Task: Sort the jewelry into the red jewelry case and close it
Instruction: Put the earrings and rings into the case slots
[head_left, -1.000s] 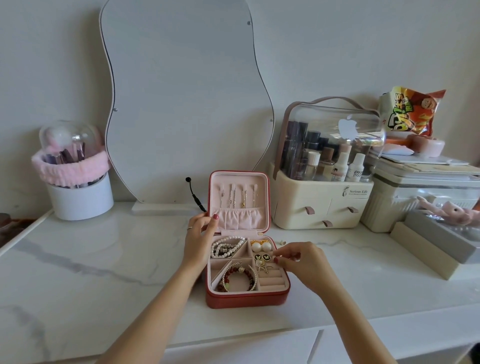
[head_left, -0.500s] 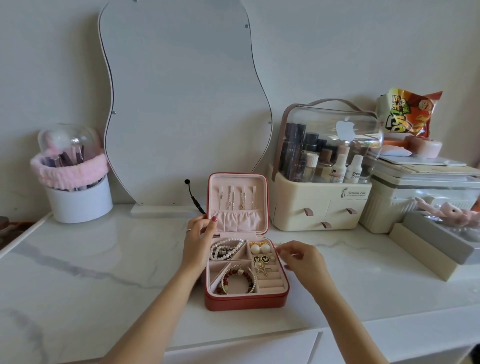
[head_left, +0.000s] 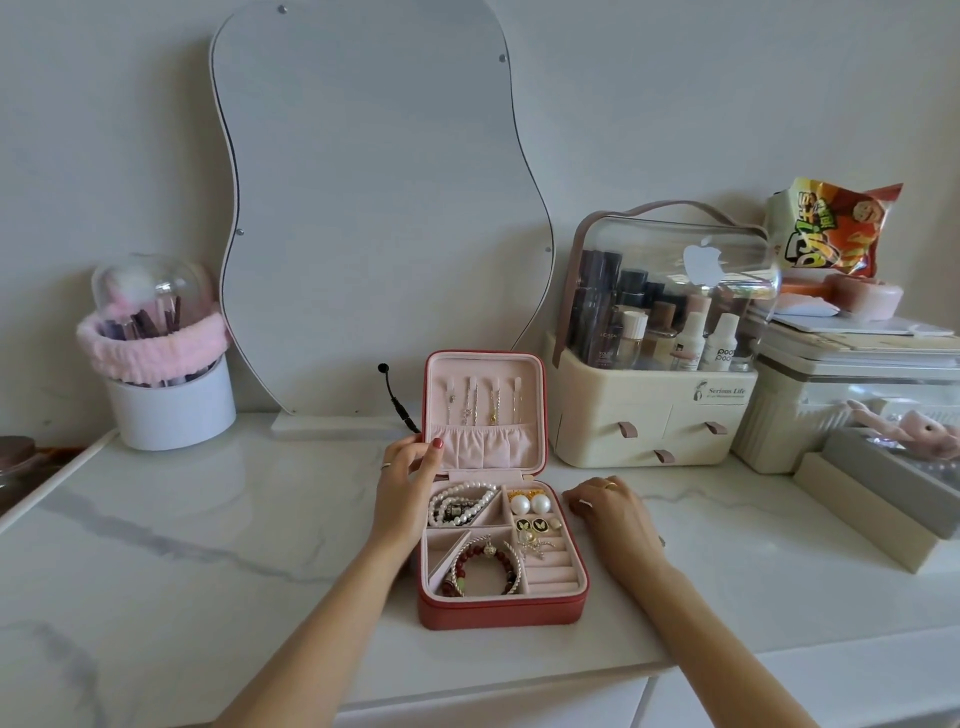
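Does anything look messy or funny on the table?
Mostly tidy. One odd thing: an orange crisp bag perched on the stacked boxes at the right, among the makeup. The red jewelry case sits open, its jewelry sorted in compartments.

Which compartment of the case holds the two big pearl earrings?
The back-right compartment of the case: the white pearl earrings sit there, nearest the right hand.

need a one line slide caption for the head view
Left hand holds the upright lid of the open red jewelry case, while the right hand rests on the marble counter beside it.
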